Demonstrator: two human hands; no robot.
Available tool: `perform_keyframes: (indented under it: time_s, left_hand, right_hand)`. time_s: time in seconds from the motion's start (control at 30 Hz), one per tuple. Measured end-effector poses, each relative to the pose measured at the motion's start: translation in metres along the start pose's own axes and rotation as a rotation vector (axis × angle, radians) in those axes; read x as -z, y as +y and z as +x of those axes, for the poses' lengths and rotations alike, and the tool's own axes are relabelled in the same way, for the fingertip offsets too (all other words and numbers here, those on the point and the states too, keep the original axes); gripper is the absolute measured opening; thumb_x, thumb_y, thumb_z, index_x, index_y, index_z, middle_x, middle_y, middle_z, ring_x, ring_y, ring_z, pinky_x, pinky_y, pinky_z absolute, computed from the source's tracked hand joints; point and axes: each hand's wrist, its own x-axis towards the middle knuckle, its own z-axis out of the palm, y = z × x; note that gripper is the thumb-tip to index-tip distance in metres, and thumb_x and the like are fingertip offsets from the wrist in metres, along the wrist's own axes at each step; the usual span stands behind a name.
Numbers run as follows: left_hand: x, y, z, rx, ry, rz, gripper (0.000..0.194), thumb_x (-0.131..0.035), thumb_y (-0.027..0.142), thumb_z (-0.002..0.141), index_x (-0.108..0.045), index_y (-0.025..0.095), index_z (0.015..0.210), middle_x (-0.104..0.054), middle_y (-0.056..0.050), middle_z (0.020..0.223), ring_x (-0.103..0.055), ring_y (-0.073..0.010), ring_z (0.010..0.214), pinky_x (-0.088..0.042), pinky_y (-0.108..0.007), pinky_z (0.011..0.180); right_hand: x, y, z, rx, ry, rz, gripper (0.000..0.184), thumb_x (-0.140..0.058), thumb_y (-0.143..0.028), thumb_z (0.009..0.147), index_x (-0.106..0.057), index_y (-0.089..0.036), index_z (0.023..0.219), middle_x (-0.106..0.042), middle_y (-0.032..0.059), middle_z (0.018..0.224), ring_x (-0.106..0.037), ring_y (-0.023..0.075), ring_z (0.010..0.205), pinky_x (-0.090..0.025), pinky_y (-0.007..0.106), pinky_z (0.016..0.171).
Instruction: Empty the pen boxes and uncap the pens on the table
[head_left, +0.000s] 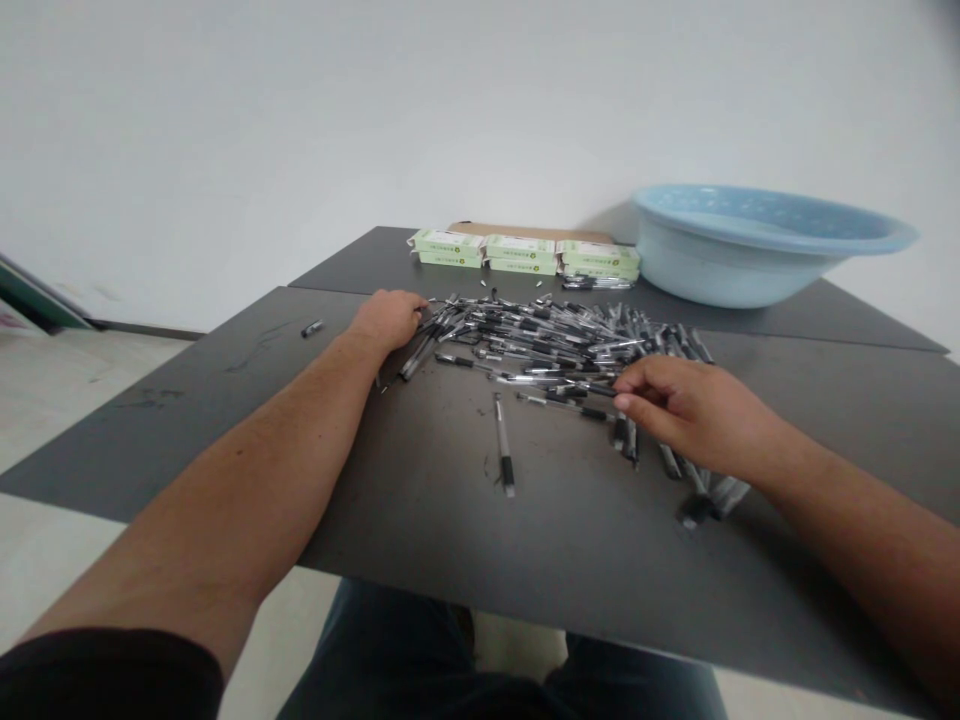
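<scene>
A wide heap of clear gel pens (540, 335) with black grips lies across the middle of the dark table. My right hand (686, 405) is at the heap's right front, thumb and fingertips pinched on a gel pen (595, 389) that points left. My left hand (386, 320) is at the heap's left end with its fingers curled in; whatever is between them is hidden. Several pens fan out beside its fingertips. One single pen (503, 445) lies apart in front of the heap. More pens (701, 490) lie under my right wrist, partly covered.
Green-and-white pen boxes (521, 255) stand in stacks at the back, with several pens (596, 283) before the right stack. A large light-blue basin (739, 260) stands at the back right. A short pen cap or piece (312, 328) lies left on the dark table (420, 500).
</scene>
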Motion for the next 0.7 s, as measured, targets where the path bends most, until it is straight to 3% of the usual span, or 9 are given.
perform_keyframes:
  time_s: [0.3, 0.7]
  left_hand:
    - [0.011, 0.007, -0.004, 0.018, -0.057, 0.083, 0.048, -0.058, 0.034, 0.098, -0.079, 0.029, 0.140, -0.080, -0.006, 0.140, -0.073, -0.0280, 0.123, -0.053, -0.034, 0.109]
    - [0.020, 0.018, -0.010, 0.047, -0.064, 0.119, 0.047, -0.055, 0.026, 0.097, -0.082, 0.024, 0.136, -0.080, -0.011, 0.137, -0.074, -0.0300, 0.128, -0.055, -0.034, 0.106]
  right_hand:
    - [0.000, 0.000, -0.001, 0.004, -0.006, 0.004, 0.015, -0.063, -0.039, 0.099, -0.073, -0.027, 0.095, -0.076, 0.0016, 0.082, -0.071, 0.0214, 0.070, -0.049, 0.033, 0.063]
    - [0.001, -0.001, 0.001, -0.028, -0.036, 0.020, 0.018, -0.062, -0.042, 0.098, -0.072, -0.028, 0.094, -0.077, 0.0031, 0.084, -0.072, 0.0234, 0.074, -0.050, 0.035, 0.067]
